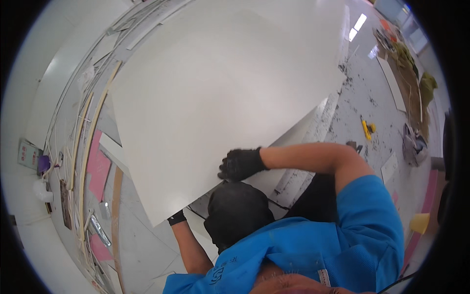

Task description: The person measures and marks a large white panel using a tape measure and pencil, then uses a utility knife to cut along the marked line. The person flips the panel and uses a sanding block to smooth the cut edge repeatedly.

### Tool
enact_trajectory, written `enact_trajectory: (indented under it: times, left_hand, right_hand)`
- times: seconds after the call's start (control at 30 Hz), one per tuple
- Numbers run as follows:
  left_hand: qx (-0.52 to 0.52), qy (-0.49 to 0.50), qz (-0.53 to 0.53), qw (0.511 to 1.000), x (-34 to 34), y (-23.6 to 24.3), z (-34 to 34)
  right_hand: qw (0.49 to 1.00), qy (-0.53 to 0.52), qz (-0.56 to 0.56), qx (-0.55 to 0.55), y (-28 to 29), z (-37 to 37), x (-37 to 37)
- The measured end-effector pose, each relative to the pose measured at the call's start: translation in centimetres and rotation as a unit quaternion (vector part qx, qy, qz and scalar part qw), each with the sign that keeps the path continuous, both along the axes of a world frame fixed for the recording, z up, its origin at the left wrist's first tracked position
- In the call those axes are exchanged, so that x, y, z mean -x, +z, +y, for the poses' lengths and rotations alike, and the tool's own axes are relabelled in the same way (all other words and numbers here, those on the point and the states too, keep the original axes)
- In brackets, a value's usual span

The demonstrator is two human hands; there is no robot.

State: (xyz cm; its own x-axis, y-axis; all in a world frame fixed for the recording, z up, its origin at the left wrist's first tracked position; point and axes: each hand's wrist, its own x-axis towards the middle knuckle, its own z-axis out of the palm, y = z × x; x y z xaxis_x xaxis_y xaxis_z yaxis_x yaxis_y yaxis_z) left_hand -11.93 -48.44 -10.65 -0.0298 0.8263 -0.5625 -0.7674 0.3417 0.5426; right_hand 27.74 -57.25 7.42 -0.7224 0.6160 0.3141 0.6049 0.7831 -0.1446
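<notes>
A large white panel (210, 93) fills the middle of the view, its near corner pointing toward me at the lower left. My right hand (240, 164), in a black glove, lies across the panel's near edge with its fingers curled; anything inside them is hidden. My left hand (176, 217), also in a black glove, reaches under that edge near the corner, and the panel hides its fingers. Just below my right hand is my dark knee (240, 213).
Long wooden strips (95, 142), pink board pieces (99, 166) and scraps lie along the left wall. Panel strips (313, 132) lie under the right edge. Farther right are a yellow-handled tool (367, 128), a grey bag (414, 147) and dark debris on the floor (360, 100).
</notes>
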Motion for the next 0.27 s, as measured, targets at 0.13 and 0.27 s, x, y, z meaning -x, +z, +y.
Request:
enact_trajectory:
  times: [0.13,0.27]
  left_hand:
    - [-0.041,0.026,-0.002,0.999,0.5,-1.8,-3.8]
    - [0.195,0.138,-0.088,0.967,-1.3,-0.1,-8.5]
  right_hand:
    - [0.982,-0.107,0.153,-0.012,6.9,0.2,-6.0]
    - [0.852,-0.036,0.495,0.167,18.6,-2.6,-9.0]
